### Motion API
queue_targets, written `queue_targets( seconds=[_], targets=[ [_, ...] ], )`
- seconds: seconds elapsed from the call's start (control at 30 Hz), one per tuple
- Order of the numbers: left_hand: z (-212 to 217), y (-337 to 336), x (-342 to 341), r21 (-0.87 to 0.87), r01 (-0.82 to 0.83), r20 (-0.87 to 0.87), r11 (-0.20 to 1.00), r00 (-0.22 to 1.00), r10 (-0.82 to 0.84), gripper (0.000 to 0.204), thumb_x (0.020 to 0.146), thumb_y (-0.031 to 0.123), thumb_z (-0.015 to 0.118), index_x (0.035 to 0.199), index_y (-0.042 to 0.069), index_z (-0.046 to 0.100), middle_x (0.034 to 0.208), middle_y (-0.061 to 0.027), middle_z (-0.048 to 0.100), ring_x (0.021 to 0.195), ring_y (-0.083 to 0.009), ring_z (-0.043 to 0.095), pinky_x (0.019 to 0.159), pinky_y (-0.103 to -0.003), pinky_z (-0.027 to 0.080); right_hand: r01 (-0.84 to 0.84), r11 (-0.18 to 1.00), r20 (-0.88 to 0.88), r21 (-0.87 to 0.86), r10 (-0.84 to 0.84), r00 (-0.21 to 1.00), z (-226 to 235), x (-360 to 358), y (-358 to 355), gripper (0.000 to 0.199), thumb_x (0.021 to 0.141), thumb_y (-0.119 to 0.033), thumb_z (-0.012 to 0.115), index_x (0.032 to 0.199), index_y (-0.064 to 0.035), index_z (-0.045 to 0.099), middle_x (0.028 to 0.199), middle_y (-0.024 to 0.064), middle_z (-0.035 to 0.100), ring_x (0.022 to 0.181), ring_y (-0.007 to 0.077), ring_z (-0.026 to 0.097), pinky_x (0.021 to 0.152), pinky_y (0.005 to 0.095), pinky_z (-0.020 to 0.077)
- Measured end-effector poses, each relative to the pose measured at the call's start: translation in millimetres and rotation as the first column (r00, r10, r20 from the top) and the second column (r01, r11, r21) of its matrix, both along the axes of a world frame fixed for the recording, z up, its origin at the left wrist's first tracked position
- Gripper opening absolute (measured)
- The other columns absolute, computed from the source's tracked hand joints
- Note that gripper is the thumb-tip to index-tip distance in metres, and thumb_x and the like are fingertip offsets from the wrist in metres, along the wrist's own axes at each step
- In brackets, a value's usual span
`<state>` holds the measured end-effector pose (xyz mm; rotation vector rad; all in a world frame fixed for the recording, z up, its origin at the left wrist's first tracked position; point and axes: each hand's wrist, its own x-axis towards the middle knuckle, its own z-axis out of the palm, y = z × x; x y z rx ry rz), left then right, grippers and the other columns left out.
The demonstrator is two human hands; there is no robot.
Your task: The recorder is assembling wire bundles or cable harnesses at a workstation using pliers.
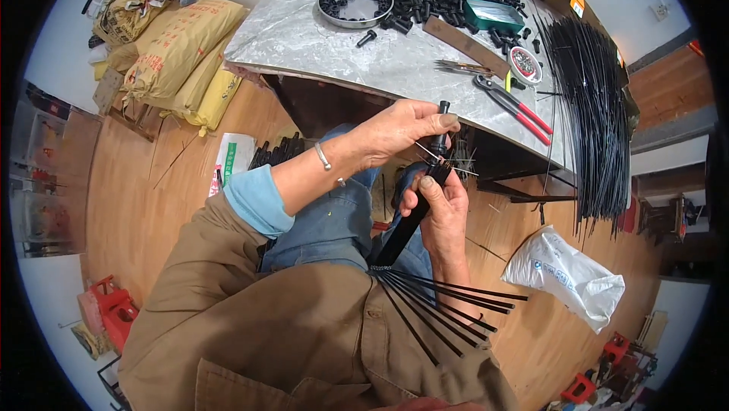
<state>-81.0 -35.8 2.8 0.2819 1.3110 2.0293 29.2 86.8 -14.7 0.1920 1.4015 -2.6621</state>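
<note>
Several thin black rods fan toward four o'clock below a black shaft, its long axis pointing to one o'clock through the grasping right hand, beyond which, toward twelve, the left hand pinches a black fitting.

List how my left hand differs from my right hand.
Your left hand is higher in the picture, at the dark knobbed piece; your right hand is lower, around the long black shaft.
The left wrist wears an open silver bangle; no bangle shows on the right wrist.
Both hands are bare and close together.
</note>
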Motion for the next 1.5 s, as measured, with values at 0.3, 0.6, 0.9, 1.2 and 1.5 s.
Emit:
queue_targets(
  seconds=[0.3, 0.6, 0.9, 1.2, 1.5],
  targets=[
    [5, -4, -2, -0.062, -0.005, -0.139, 0.998, 0.99, -0.004, 0.034, 0.092, 0.033, 0.059, 0.107, 0.002, 0.062, 0.086, -0.0028, 0.062, 0.08, -0.0098, 0.058, 0.074, -0.025, 0.049, 0.047, 0.997, 0.041, 0.062, -0.05, 0.998, 6, -1, -6, 0.018, 0.088, -0.015, 0.064, 0.094, -0.0021, 0.053, 0.073, 0.0054, 0.055, 0.058, 0.0135, 0.053, 0.048, 0.0265, 0.0465],
    [-2, 6, 1, 0.156, -0.033, -0.025, 0.987, 0.999, 0.037, 0.037, 0.096, 0.034, 0.051, 0.114, 0.002, 0.056, 0.088, -0.0041, 0.06, 0.08, -0.0109, 0.057, 0.071, -0.026, 0.05, 0.042, 0.998, 0.021, 0.052, -0.043, 0.999, 7, -2, -7, 0.017, 0.088, -0.014, 0.063, 0.094, -0.0023, 0.053, 0.071, 0.0049, 0.054, 0.057, 0.0126, 0.053, 0.047, 0.026, 0.046],
    [-2, 14, 17, 0.146, -0.114, -0.045, 0.983, 0.992, 0.121, 0.037, 0.096, 0.037, 0.05, 0.109, 0.002, 0.055, 0.084, -0.0016, 0.057, 0.078, -0.0081, 0.054, 0.071, -0.021, 0.047, 0.03, 0.999, 0.019, 0.02, -0.031, 0.999, 6, -3, -4, 0.019, 0.088, -0.015, 0.064, 0.096, -0.0021, 0.052, 0.075, 0.0047, 0.053, 0.057, 0.0126, 0.053, 0.047, 0.0261, 0.0462],
    [2, 2, 3, 0.211, 0.003, -0.051, 0.977, 0.999, 0.008, 0.041, 0.096, 0.035, 0.05, 0.119, 0.001, 0.053, 0.092, -0.0032, 0.06, 0.088, -0.0088, 0.057, 0.077, -0.024, 0.048, 0.048, 0.999, 0.027, 0.007, -0.048, 0.998, 7, -1, -4, 0.018, 0.088, -0.014, 0.063, 0.096, -0.0023, 0.052, 0.075, 0.0046, 0.053, 0.057, 0.0128, 0.053, 0.047, 0.026, 0.0461],
    [1, -5, 0, 0.125, 0.096, -0.142, 0.987, 0.987, -0.078, 0.042, 0.096, 0.033, 0.051, 0.123, 0.001, 0.054, 0.097, -0.0032, 0.061, 0.093, -0.0105, 0.058, 0.085, -0.027, 0.049, 0.031, 0.999, 0.039, 0.012, -0.032, 0.999, 2, -2, -3, 0.017, 0.089, -0.014, 0.062, 0.095, -0.0022, 0.052, 0.074, 0.0047, 0.052, 0.057, 0.0132, 0.052, 0.047, 0.026, 0.0443]
  ],
)
